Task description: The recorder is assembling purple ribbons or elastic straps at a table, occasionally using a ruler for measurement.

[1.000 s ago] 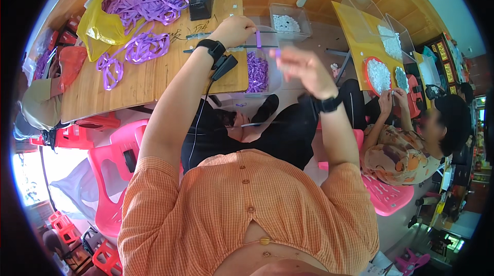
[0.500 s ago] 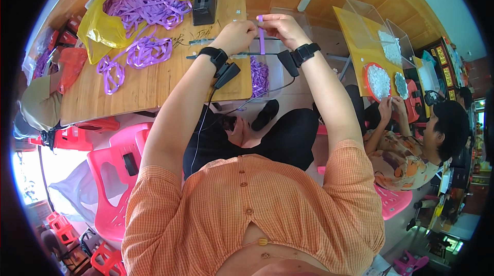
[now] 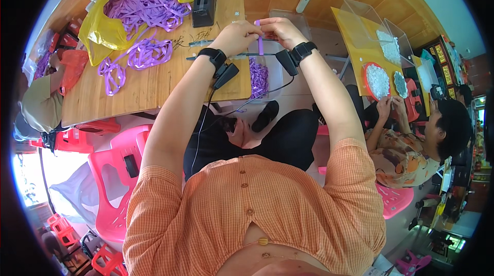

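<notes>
A short strip of purple ribbon (image 3: 260,45) hangs between my two hands, past the table's right edge. My left hand (image 3: 238,37) is closed, with its thumb and fingertips pinching at the ribbon's side. My right hand (image 3: 283,31) closes on the upper part of the strip with its forefinger stretched toward the left fingertips. The fingertips of both hands nearly meet, and the exact grip is partly hidden. Below them, a clear plastic bin (image 3: 275,83) holds a heap of purple ribbon pieces (image 3: 259,76).
On the wooden table (image 3: 149,88) lie loose purple ribbon (image 3: 149,54), a ribbon-filled yellow bag (image 3: 95,31) and a black tape dispenser (image 3: 204,6). Cables run from my wristbands. At right, another person (image 3: 406,157) works beside a red-rimmed tray (image 3: 378,80) of white pieces. Pink chairs (image 3: 110,173) stand at left.
My hands have drawn slightly closer together, and the top of the ribbon strip has come down a little between them. The left fingertips now sit nearer the strip.
</notes>
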`<state>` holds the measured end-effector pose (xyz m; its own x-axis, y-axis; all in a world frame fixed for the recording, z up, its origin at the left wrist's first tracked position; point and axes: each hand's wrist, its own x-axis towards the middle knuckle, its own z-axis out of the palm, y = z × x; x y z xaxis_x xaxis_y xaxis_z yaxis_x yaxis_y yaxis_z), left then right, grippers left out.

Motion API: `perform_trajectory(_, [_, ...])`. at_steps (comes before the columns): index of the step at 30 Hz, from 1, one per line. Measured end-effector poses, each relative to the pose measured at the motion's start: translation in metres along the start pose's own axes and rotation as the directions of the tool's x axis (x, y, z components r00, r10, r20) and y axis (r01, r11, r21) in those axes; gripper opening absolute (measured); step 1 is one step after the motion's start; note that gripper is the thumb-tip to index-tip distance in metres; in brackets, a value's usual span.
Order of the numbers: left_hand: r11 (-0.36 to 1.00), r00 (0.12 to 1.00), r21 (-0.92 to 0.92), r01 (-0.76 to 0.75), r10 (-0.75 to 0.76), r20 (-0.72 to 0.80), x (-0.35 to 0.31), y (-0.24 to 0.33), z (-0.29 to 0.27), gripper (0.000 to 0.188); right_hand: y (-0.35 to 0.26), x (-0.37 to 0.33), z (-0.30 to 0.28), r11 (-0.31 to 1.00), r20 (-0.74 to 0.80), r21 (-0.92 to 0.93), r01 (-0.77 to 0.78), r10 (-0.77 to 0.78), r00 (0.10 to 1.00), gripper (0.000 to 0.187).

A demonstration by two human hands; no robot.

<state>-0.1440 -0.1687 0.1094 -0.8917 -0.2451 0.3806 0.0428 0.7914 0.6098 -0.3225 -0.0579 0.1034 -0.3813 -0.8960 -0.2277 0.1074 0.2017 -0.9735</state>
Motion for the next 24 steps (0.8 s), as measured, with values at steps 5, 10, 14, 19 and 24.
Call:
perform_trajectory(5, [0.999,0.999,0.046,-0.002,0.000,0.049,-0.003,-0.001,-0.003,0.020,-0.006,-0.009,-0.013,0.972,-0.001,-0.215,-0.091,0.093,0.996,0.027])
perform_trajectory(10, [0.985,0.991,0.134,0.106,-0.116,0.071,-0.005,-0.003,-0.002,0.021,0.047,-0.034,-0.013,0.997,0.206,0.041,-0.060,0.050,0.977,0.033])
perform_trajectory(14, [0.984,0.997,0.178,0.020,-0.032,0.066,0.001,-0.010,0.006,0.023,0.073,-0.049,0.016,0.977,0.255,0.214,-0.017,-0.039,0.966,0.039])
perform_trajectory(19, [0.985,0.995,0.169,0.030,-0.045,0.085,0.003,-0.007,0.007,0.023,0.080,-0.071,0.039,0.959,0.111,0.284,0.023,-0.057,0.992,0.023])
perform_trajectory(24, [0.988,0.994,0.136,0.068,-0.078,0.072,0.002,-0.003,0.004,0.026,0.080,-0.083,0.041,0.964,0.006,0.263,0.044,-0.047,0.999,0.020])
